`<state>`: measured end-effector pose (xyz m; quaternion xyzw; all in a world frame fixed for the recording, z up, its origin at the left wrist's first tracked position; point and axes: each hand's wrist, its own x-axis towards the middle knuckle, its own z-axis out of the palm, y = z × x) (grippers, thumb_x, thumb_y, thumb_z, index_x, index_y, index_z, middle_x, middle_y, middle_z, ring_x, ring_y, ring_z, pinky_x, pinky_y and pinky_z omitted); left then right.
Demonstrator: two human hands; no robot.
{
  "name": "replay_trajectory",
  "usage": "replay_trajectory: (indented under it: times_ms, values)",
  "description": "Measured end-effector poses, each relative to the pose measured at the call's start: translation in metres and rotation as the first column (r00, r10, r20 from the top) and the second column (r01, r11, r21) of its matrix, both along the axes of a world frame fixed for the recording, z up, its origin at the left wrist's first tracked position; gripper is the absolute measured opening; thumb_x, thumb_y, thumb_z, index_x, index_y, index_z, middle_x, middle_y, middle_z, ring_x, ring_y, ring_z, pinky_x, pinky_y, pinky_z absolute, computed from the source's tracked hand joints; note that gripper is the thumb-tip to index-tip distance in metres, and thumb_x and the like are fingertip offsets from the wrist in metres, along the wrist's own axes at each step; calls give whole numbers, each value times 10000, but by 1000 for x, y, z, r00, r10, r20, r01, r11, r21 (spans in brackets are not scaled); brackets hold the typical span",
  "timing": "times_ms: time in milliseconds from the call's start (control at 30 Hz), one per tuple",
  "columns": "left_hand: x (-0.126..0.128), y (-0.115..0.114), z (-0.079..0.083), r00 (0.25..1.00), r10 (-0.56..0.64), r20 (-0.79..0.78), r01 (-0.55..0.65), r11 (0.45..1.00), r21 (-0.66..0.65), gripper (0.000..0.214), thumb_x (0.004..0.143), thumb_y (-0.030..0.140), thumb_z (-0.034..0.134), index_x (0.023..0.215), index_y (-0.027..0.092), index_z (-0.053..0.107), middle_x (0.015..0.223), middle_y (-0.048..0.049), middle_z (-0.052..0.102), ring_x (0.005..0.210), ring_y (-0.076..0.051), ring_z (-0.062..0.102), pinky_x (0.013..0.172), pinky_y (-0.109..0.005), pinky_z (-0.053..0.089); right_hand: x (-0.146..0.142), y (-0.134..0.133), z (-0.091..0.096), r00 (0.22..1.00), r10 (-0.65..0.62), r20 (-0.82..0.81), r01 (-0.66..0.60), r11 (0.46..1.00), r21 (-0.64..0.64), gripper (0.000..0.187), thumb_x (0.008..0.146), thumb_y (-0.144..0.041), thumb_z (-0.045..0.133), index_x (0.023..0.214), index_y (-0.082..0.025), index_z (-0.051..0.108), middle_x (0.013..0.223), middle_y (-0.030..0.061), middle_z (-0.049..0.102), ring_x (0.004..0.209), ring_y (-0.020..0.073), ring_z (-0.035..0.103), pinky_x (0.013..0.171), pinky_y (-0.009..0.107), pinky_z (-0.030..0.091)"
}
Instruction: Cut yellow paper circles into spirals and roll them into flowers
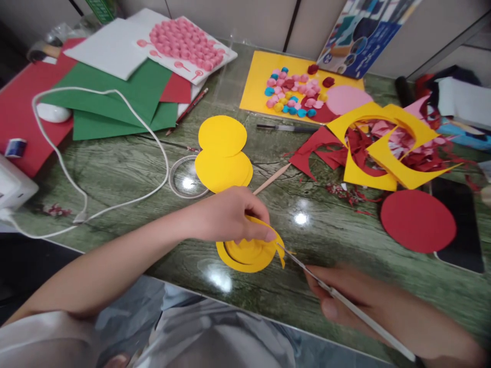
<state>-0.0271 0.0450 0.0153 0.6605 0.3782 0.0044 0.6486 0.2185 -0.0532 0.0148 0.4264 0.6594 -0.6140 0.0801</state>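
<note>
My left hand [241, 217], fingers closed, grips a yellow paper spiral [245, 263] near the table's front edge. A curved gap shows between its rings, and a short loose end hangs at its right. My right hand [349, 289], slightly blurred, is closed around a long thin tool [364, 318] with a metal front part and a pale handle; its exact kind is unclear. The tool's tip meets the spiral's right edge beside my left fingertips. Just beyond my left hand lie overlapping yellow paper circles [222, 135].
A tape roll [174, 179] and a wooden stick [272, 179] flank the yellow circles. Rightward are yellow paper offcuts [356, 171], a red paper circle [418, 221] and a black tablet-like slab [462, 235]. A white cable [126, 99] loops at left. Paper balls [295, 92] lie behind.
</note>
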Motion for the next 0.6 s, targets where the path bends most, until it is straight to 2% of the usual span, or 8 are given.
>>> replay_trajectory:
  times_ms: [133,333,467,600]
  values:
    - [-1,1,0,998,-58,12,57,993,104,224,738,342,635,686,130,684,604,8,609,545,-77,506,469,-145,361,4,-3,-1,1000,20,14,-20,1000,-14,193,900,-374,480,811,-203,494,696,-17,500,626,148,471,543,242,326]
    - [-1,0,1,991,-136,1,135,985,112,218,746,327,631,693,125,695,611,3,608,574,-89,512,473,-158,337,8,-9,-1,997,23,73,-19,998,-54,213,894,-430,480,859,-228,536,872,36,611,786,207,578,646,290,406]
    - [-1,-1,1,982,-189,-1,188,976,108,218,755,323,623,689,128,695,608,0,606,569,-92,512,472,-166,328,2,-5,5,994,36,106,-28,997,-76,218,853,-452,525,825,-240,565,843,42,644,766,228,606,619,296,429]
    - [-1,-1,2,970,-245,-4,243,962,125,219,771,316,608,696,129,693,627,-5,620,579,-95,529,486,-169,339,-4,-1,8,987,68,146,-52,993,-108,276,851,-505,487,811,-251,589,847,59,658,784,256,618,595,305,445]
